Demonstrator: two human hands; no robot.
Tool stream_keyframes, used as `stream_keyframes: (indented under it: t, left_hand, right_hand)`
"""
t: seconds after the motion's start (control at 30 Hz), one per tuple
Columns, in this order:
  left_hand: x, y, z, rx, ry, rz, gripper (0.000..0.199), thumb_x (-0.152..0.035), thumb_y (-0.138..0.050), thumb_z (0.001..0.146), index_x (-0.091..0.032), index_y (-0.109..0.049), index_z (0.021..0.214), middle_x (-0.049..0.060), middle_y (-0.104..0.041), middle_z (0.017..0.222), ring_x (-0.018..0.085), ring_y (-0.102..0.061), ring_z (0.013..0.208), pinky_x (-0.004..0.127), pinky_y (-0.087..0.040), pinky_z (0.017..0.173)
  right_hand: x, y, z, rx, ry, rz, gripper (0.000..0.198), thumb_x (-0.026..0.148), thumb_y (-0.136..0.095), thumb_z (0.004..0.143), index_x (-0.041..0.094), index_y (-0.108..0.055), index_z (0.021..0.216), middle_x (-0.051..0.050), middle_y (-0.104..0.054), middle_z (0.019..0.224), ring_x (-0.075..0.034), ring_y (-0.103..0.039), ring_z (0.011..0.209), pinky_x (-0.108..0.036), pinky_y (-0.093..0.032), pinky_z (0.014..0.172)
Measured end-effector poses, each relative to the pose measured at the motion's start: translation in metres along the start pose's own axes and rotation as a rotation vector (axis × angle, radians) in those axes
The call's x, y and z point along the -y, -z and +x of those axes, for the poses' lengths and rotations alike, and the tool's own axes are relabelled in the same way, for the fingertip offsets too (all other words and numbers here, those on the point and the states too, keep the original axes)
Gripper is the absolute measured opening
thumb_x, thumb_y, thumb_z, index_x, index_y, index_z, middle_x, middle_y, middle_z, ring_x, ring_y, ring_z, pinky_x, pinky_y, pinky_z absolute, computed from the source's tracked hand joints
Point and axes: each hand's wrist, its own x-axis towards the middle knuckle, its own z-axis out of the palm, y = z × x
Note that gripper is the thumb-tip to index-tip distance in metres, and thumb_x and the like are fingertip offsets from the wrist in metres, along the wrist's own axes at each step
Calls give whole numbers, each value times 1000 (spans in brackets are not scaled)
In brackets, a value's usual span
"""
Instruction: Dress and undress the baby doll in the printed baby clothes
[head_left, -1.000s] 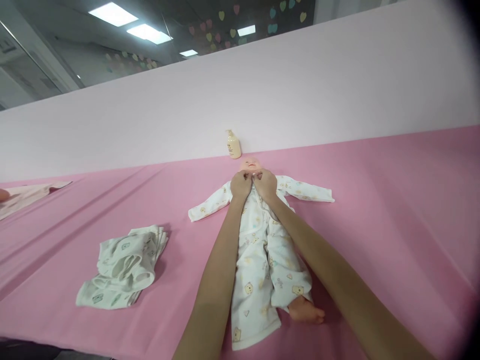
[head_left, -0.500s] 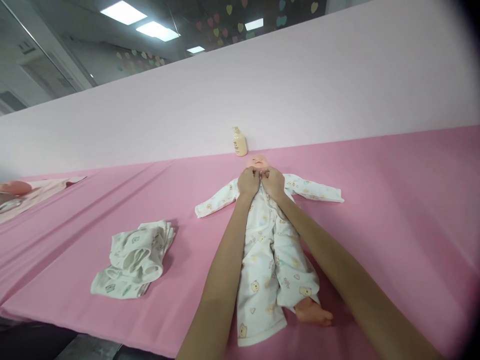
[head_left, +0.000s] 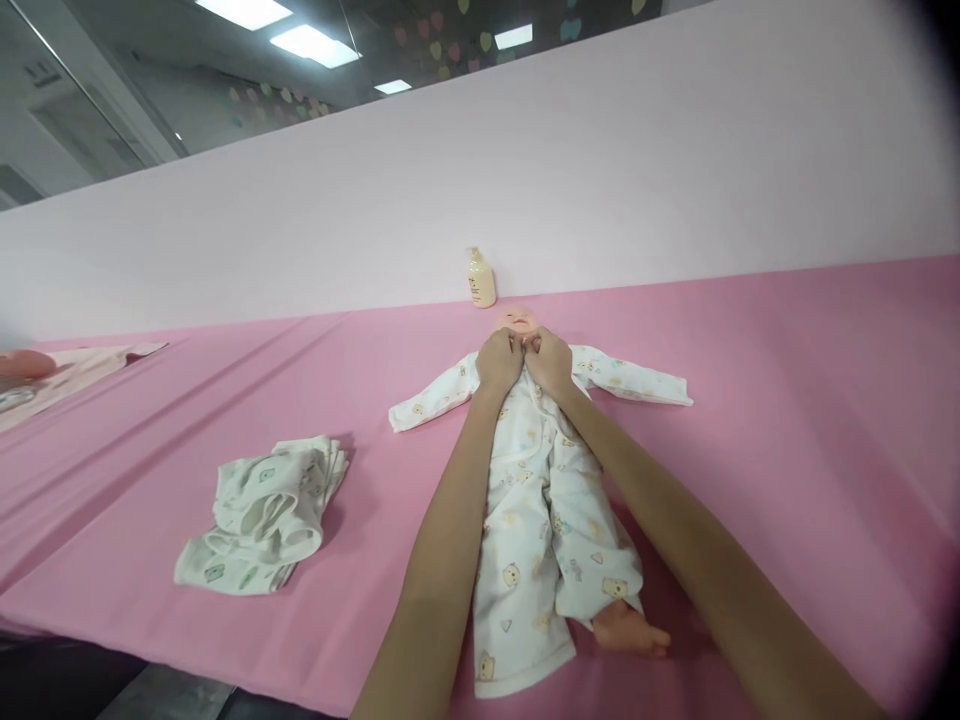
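A baby doll lies on its back on a pink-covered table, dressed in a white romper with small bear prints. At the doll's neck, my left hand is closed in a pinch on the collar of the romper. Close beside it, my right hand pinches the collar's other side. The fingertips nearly meet under the doll's chin, and what lies between them is mostly hidden. Both sleeves spread outward. One bare doll foot sticks out of a trouser leg; the other leg end covers its foot.
Folded white printed clothes lie left of the doll. A cream pump bottle stands behind its head, near the white wall. At far left, part of another doll rests on a pale pink cloth. The table's front edge shows lower left.
Both hands stay at the collar, with only slight finger movement. The whole view has shifted a little; the doll and the clothes lie as before.
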Motion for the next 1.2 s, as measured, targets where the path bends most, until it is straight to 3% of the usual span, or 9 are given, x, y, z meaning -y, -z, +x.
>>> stream_keyframes:
  t: [0.37, 0.83, 0.97, 1.1, 1.2]
  left_hand:
    - [-9, 4, -5, 70, -79, 195, 29, -32, -26, 99, -18, -51, 104, 9, -61, 112, 22, -61, 99, 31, -42, 75]
    - [-22, 17, -13, 162, -159, 272, 28, -28, -29, 98, -13, -50, 110, 14, -60, 112, 26, -61, 101, 34, -45, 78]
    - [-20, 13, -15, 170, -115, 210, 26, -25, -30, 97, -14, -51, 109, 14, -61, 111, 26, -62, 100, 35, -46, 79]
    - [-17, 6, -12, 98, -78, 90, 28, -27, -32, 97, -14, -56, 100, 13, -63, 108, 26, -62, 101, 37, -47, 82]
    - [-25, 21, -7, 6, -147, -210, 24, -30, -40, 95, -15, -59, 91, 9, -66, 97, 20, -63, 95, 32, -48, 82]
  right_hand:
    - [-2, -3, -1, -92, 0, 93, 12, 22, -47, 84, 19, -58, 81, -6, -68, 84, -21, -60, 78, -33, -41, 74]
    - [-9, -1, 0, -174, -4, 234, 7, 16, -51, 70, 19, -57, 71, -3, -66, 73, -19, -60, 71, -31, -45, 75]
    - [-11, 0, 0, -174, 20, 257, 8, 16, -52, 69, 19, -58, 74, -2, -66, 75, -18, -60, 72, -30, -45, 76]
    - [-13, 1, 0, -182, 61, 229, 9, 22, -54, 70, 18, -59, 77, -4, -67, 80, -19, -60, 74, -32, -45, 78]
    - [-11, 3, 0, -175, 71, 206, 10, 23, -55, 70, 18, -60, 78, -5, -67, 83, -19, -60, 75, -34, -44, 81]
